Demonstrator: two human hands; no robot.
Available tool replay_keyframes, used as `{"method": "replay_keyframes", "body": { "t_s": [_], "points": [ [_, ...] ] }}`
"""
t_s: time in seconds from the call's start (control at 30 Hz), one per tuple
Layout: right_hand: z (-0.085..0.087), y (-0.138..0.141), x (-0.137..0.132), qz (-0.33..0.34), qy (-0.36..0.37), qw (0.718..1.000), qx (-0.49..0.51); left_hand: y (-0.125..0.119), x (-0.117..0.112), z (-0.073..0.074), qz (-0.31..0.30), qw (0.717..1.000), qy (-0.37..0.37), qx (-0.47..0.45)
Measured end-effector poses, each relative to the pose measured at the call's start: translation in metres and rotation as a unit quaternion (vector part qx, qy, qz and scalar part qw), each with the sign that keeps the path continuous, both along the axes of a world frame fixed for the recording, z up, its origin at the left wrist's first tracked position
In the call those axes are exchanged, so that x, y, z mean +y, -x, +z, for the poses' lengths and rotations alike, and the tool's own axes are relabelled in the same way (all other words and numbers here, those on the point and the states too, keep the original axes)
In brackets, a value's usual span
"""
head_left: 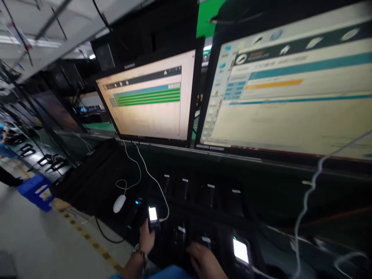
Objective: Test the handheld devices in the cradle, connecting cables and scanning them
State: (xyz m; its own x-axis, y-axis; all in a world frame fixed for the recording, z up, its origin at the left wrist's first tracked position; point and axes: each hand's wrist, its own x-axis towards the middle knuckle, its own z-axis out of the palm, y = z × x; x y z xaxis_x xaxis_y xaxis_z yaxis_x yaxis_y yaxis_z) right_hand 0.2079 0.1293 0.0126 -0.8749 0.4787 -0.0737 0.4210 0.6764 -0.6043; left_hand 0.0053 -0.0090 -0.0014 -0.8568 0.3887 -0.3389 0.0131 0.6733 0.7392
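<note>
Currently the left hand point(145, 238) has its fingers closed around a lit handheld device point(153, 217) in a black rack point(261, 209). The right hand point(205, 261) is curled over the rack, near a second lit device point(240, 251); whether it grips anything can't be told. Count: two lit devices, six white-tagged slots point(210, 186), two monitors point(145, 95), one white mouse point(119, 203).

Left hand point(147, 239) raised, right hand point(205, 261) lower, curled (slightly blurred).
</note>
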Motion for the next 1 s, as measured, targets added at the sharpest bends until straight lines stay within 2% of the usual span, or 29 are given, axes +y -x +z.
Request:
{"method": "replay_keyframes", "body": {
  "t_s": [0.03, 0.1, 0.2, 0.3, 0.4, 0.5, 0.6, 0.67, 0.77, 0.87, 1.0],
  "points": [
    [0.006, 0.015, -0.001, 0.063, -0.027, 0.998, 0.004, 0.003, 0.002, 0.000, 0.016, 0.999, -0.024, -0.020],
    [0.017, 0.051, 0.001, 0.108, -0.114, 0.987, -0.021, 0.010, 0.009, 0.000, 0.022, 0.998, -0.047, -0.046],
    [0.022, 0.103, 0.005, 0.111, -0.132, 0.983, -0.056, 0.017, 0.019, -0.002, 0.038, 0.991, -0.092, -0.092],
    [0.014, 0.129, 0.009, 0.128, -0.129, 0.979, -0.090, 0.015, 0.024, -0.006, 0.048, 0.974, -0.148, -0.164],
    [0.011, 0.130, 0.015, 0.183, -0.121, 0.971, -0.097, 0.007, 0.021, -0.007, 0.063, 0.947, -0.199, -0.245],
    [0.019, 0.120, 0.021, 0.233, -0.117, 0.962, -0.079, -0.001, 0.016, -0.004, 0.072, 0.921, -0.247, -0.292],
    [0.032, 0.105, 0.032, 0.225, -0.123, 0.965, -0.057, -0.002, 0.010, 0.001, 0.074, 0.907, -0.291, -0.295],
    [0.040, 0.094, 0.042, 0.177, -0.132, 0.974, -0.046, 0.004, 0.005, 0.004, 0.081, 0.912, -0.295, -0.272],
    [0.053, 0.080, 0.056, 0.100, -0.145, 0.984, -0.029, 0.018, 0.000, 0.006, 0.070, 0.936, -0.250, -0.237],
    [0.067, 0.076, 0.062, 0.094, -0.159, 0.981, 0.061, 0.028, 0.004, 0.009, 0.020, 0.966, -0.178, -0.188],
    [0.084, 0.076, 0.054, 0.101, -0.169, 0.958, 0.210, 0.037, 0.011, 0.022, -0.021, 0.997, -0.045, -0.060]
  ]
}}
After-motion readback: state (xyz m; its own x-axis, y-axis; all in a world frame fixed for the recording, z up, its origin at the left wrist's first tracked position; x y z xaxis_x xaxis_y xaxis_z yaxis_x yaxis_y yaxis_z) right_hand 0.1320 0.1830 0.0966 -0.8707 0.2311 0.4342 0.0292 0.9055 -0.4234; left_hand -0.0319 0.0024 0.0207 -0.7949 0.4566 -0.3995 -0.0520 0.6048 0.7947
